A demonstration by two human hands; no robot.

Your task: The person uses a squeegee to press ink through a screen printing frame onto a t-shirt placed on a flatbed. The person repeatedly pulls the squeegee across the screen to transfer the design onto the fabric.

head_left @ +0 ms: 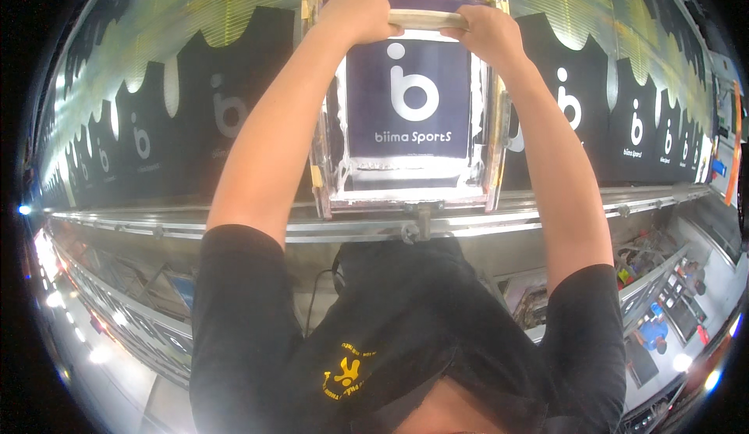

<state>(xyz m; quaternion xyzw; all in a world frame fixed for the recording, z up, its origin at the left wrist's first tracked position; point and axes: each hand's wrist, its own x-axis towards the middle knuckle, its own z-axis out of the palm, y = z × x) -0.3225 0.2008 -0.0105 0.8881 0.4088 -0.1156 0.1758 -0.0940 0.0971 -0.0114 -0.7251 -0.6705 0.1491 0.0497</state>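
Note:
Both my arms reach forward over a screen-printing frame (317,176) on the long table. Close to the frame's far end, my left hand (355,16) and my right hand (491,32) are wrapped round the two ends of a squeegee (429,19), which lies crosswise over the screen. The screen mesh (367,106) is dark blue with a white design of a rounded letter, a dot and lettering. White ink (406,175) is smeared along its near end and sides. The squeegee's blade edge is mostly hidden below its handle.
Dark shirt panels (261,67) with white prints lie in a row to the left, and more dark panels (581,83) to the right. A metal rail (351,231) runs along the near table edge. At the lower right, a person in blue (654,331) is far off.

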